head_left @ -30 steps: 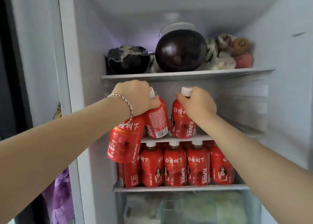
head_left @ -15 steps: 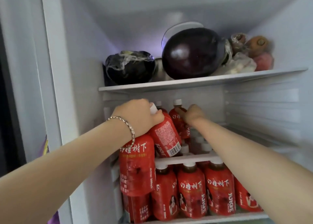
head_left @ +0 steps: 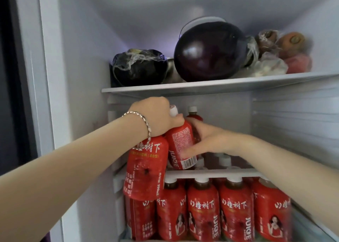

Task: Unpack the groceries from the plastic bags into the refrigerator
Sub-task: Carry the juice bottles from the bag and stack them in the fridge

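The fridge (head_left: 82,76) stands open. The left hand (head_left: 154,117), with a silver bracelet (head_left: 142,121) on its wrist, is curled tight round the tops of two red juice bottles. One, the hanging bottle (head_left: 146,168), dangles straight down in front of the middle shelf (head_left: 211,174). The other, the tilted bottle (head_left: 180,144), leans over that shelf, and its white cap pokes out of the fist. The right hand (head_left: 209,139) wraps round the tilted bottle's side, thumb in front and fingers behind. One more bottle, the back bottle (head_left: 192,113), stands deep on the middle shelf. A row of bottles (head_left: 203,210) just like them fills the shelf below. On the top shelf (head_left: 201,86) lie a big purple eggplant (head_left: 209,51), a wrapped eggplant (head_left: 139,67) and wrapped carrots (head_left: 291,40).
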Demonstrator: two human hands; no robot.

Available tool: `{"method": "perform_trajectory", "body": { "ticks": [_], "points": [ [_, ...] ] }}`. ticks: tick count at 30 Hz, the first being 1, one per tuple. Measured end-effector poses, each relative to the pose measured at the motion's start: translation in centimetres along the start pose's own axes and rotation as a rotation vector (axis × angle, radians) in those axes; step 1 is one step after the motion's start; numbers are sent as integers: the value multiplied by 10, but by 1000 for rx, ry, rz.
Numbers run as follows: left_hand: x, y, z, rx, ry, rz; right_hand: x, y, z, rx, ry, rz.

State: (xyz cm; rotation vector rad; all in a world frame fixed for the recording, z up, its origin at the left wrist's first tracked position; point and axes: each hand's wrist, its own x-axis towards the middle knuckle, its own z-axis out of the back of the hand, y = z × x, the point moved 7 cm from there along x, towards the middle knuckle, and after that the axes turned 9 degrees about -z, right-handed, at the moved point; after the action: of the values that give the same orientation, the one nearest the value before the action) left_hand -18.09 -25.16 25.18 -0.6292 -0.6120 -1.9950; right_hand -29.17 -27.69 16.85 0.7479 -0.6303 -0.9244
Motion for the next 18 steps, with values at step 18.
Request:
{"method": "perform_trajectory", "body": {
  "ticks": [18],
  "points": [
    [31,-21,-32,-507,-64,137,-52,-32,64,-37,-892,-153]
  ]
}}
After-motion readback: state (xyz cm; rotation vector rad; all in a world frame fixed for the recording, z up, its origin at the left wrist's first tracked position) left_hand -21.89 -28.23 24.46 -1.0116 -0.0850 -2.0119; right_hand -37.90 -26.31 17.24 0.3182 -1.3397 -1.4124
